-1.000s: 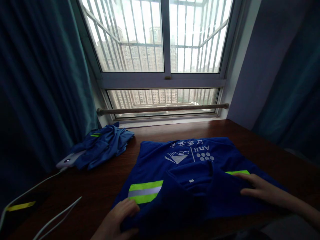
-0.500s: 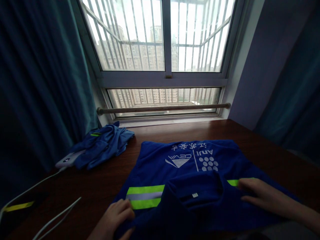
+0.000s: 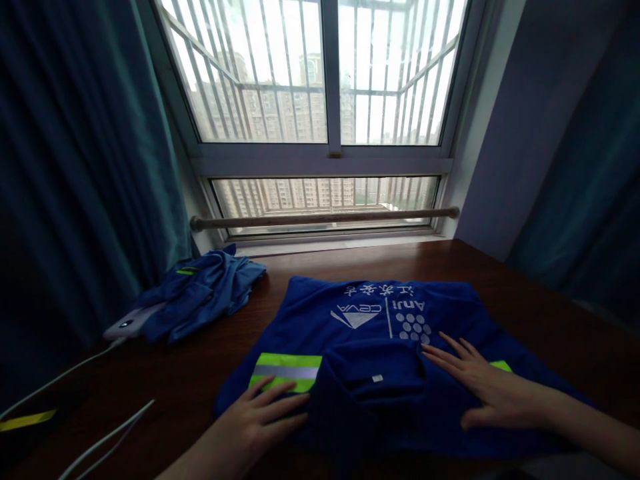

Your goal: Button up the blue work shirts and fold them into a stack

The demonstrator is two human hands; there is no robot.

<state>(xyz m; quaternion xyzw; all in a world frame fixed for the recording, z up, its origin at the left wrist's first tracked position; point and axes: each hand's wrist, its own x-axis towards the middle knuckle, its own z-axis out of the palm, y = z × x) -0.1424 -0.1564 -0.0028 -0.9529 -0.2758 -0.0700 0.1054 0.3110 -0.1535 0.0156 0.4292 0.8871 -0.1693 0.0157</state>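
A blue work shirt [image 3: 310, 320] lies spread on the brown wooden surface, its collar towards me and its white printed lettering upside down from my side. Yellow-green and grey reflective bands show on both sides of the collar. My left hand [image 3: 255, 417] rests on the shirt with fingers spread, over the lower edge of the left band. To the right of the collar, my right hand [image 3: 480, 383] lies on the cloth, its fingers stretched and apart. It partly covers the right band. Neither hand grips the fabric.
A crumpled blue garment [image 3: 210, 293] lies at the back left, partly over a pale device [image 3: 131, 323] with a white cable [image 3: 65, 373]. Another white cable end [image 3: 115, 433] and a yellow strip [image 3: 27, 420] are nearer. A rail [image 3: 320, 219] crosses below the window; curtains [image 3: 90, 167] hang at the sides.
Both hands have opened and moved inwards over the shirt; the left moved right, the right moved left. The fingers that were curled at the bands now lie spread on the cloth.
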